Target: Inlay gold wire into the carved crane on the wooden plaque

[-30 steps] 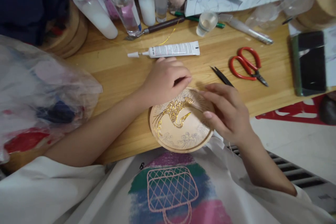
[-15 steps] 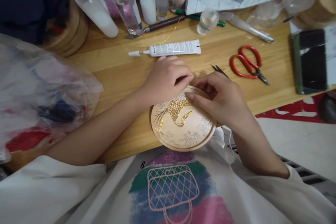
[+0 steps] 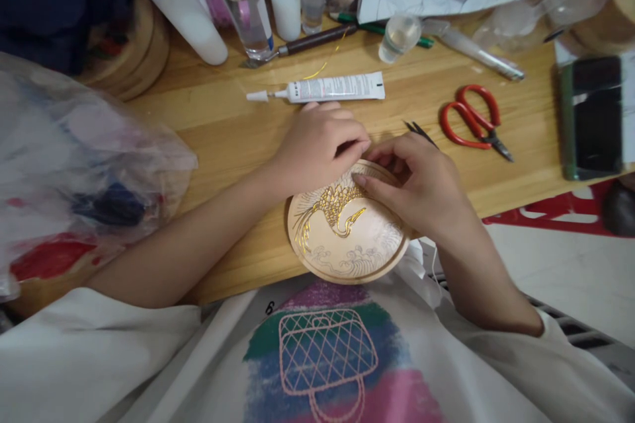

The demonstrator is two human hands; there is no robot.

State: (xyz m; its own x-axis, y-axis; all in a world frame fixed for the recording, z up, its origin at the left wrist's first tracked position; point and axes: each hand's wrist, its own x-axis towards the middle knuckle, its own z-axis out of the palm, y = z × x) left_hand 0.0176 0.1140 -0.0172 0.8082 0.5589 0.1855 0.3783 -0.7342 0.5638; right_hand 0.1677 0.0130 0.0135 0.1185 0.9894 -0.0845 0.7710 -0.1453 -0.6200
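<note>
A round wooden disc (image 3: 342,258) leans at the table's front edge, bearing a crane outlined in gold wire (image 3: 342,201) and drawn wave lines. My left hand (image 3: 322,145) rests over its upper left rim, fingers curled and thumb pressed to the forefinger; anything pinched there is too small to make out. At the upper right rim is my right hand (image 3: 417,178), closed, its thumb over the disc's face and its fingertips partly hidden. Dark pointed tips (image 3: 421,133), perhaps tweezers, stick out behind the right hand; whether they are held I cannot tell.
A white glue tube (image 3: 340,88) lies just beyond my left hand. Red-handled cutters (image 3: 471,117) and a phone (image 3: 592,115) are to the right. A craft knife (image 3: 317,39), a small cup (image 3: 398,38) and bottles (image 3: 244,3) line the back. Plastic bags (image 3: 99,165) cover the left.
The view has shifted slightly, so the tabletop things appear a little further right. Both hands keep nearly the same pose at the disc's upper rim.
</note>
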